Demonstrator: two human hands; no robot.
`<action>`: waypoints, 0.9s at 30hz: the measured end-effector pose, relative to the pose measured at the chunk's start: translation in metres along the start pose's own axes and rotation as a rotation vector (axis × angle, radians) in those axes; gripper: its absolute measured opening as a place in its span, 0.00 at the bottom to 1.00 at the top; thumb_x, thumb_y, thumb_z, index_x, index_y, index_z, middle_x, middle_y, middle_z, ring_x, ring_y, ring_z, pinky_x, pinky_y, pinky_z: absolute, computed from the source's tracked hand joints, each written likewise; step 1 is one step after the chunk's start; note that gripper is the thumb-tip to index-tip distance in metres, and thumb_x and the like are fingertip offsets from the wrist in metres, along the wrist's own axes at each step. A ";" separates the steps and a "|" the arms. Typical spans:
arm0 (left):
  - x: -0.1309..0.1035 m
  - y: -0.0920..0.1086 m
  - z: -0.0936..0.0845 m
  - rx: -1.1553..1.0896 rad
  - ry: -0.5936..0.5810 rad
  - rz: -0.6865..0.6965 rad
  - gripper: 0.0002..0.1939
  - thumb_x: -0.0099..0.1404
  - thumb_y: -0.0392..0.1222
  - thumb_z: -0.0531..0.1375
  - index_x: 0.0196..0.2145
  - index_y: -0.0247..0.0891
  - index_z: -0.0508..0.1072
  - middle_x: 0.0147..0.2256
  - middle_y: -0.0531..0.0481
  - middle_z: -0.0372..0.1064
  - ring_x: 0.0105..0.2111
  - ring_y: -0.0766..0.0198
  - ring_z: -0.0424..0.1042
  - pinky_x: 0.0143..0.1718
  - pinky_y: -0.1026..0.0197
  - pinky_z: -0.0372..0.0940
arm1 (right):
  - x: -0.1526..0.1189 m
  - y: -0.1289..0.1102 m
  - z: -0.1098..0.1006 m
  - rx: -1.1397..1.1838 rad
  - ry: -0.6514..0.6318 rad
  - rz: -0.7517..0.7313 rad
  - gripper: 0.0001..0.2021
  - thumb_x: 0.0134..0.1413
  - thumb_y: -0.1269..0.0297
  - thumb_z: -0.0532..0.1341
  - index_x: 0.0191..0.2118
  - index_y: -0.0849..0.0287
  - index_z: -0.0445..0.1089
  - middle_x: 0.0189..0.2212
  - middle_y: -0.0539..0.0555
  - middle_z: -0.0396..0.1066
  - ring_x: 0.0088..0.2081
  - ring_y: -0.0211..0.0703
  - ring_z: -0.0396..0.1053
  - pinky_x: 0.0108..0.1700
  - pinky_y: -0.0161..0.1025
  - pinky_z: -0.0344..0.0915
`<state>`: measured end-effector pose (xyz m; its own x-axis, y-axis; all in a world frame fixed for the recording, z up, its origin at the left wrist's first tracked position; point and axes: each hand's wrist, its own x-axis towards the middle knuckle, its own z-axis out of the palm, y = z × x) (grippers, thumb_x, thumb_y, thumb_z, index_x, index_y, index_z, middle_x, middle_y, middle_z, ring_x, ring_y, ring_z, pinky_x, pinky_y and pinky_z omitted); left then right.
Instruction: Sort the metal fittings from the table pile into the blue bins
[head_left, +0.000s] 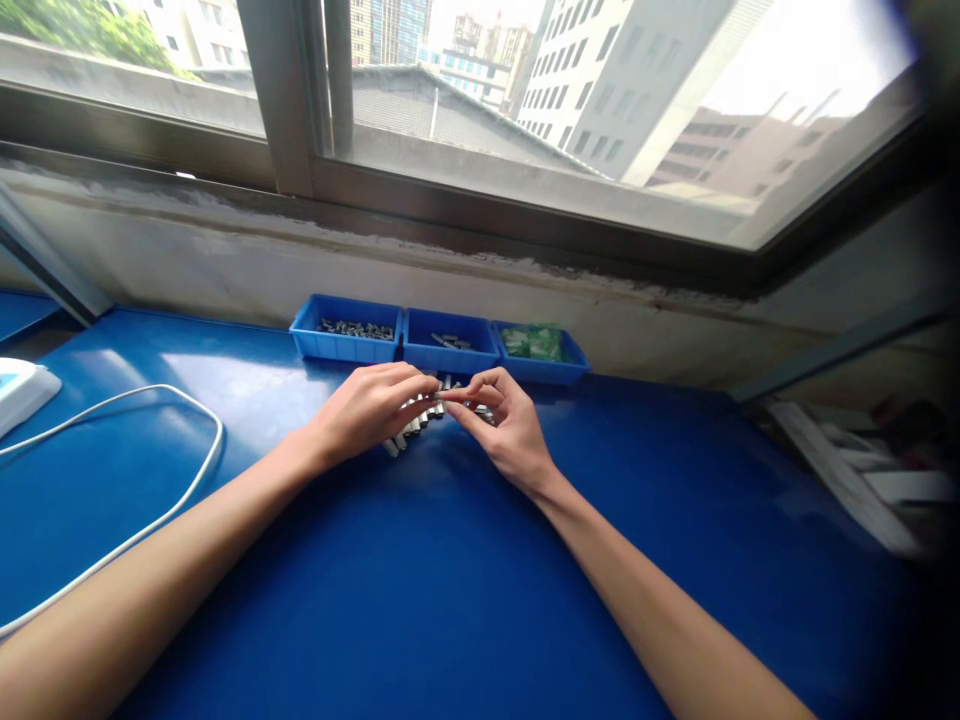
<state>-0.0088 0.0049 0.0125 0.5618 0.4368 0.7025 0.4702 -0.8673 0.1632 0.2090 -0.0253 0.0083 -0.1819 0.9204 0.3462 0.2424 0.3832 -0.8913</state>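
The left hand (pixel 375 400) and the right hand (pixel 514 430) meet fingertip to fingertip, both narrowed to a pinch on one small part (pixel 440 396), held just above the surface (pixel 420 600). The fingers hide much of it, so its full shape cannot be told, nor whether it is one piece or two put together.

Judging by its size and dull shine, it is probably metal: light, stiff, not easily broken, but smooth enough to roll or slip out of a loose pinch. The best hold would be thumb against forefinger on its sides, near each end, with only light force.

Under and just beyond the fingertips lies a cluster of metal pieces (pixel 409 430), side by side in a rough row and partly covered by the hands. They look firm and likely to roll if brushed.

Farther out, beyond the hands, three blue trays stand end to end. The left tray (pixel 345 347) holds many small metal bits (pixel 356 330), the middle tray (pixel 442 357) a few slim pieces (pixel 451 341), and the right tray (pixel 574 372) green packets (pixel 546 343) that look soft. Well to the left of the left hand, a white cable (pixel 217 440) loops near a white device (pixel 26 390).
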 end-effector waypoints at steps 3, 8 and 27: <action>-0.002 -0.014 -0.007 0.098 0.180 -0.212 0.06 0.71 0.40 0.60 0.41 0.38 0.77 0.34 0.48 0.77 0.32 0.63 0.75 0.38 0.62 0.68 | 0.000 0.001 -0.006 -0.357 0.059 -0.155 0.05 0.60 0.65 0.65 0.40 0.54 0.69 0.39 0.54 0.79 0.43 0.49 0.76 0.49 0.49 0.70; -0.007 -0.040 -0.022 0.156 0.375 -0.500 0.08 0.69 0.42 0.61 0.42 0.39 0.79 0.36 0.49 0.78 0.31 0.63 0.75 0.36 0.61 0.70 | 0.000 0.007 -0.010 -0.718 -0.030 -0.371 0.07 0.58 0.72 0.62 0.41 0.56 0.74 0.39 0.57 0.78 0.45 0.54 0.70 0.49 0.53 0.68; -0.006 -0.019 -0.003 0.020 0.168 -0.202 0.10 0.68 0.34 0.58 0.42 0.36 0.80 0.40 0.46 0.80 0.37 0.62 0.78 0.41 0.63 0.70 | 0.000 0.007 -0.004 -0.634 -0.045 -0.362 0.09 0.66 0.70 0.58 0.46 0.57 0.74 0.43 0.57 0.77 0.47 0.51 0.71 0.52 0.50 0.68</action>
<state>-0.0229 0.0181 0.0076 0.3351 0.5537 0.7624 0.5759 -0.7607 0.2993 0.2145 -0.0222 0.0029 -0.3906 0.7288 0.5624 0.6628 0.6466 -0.3776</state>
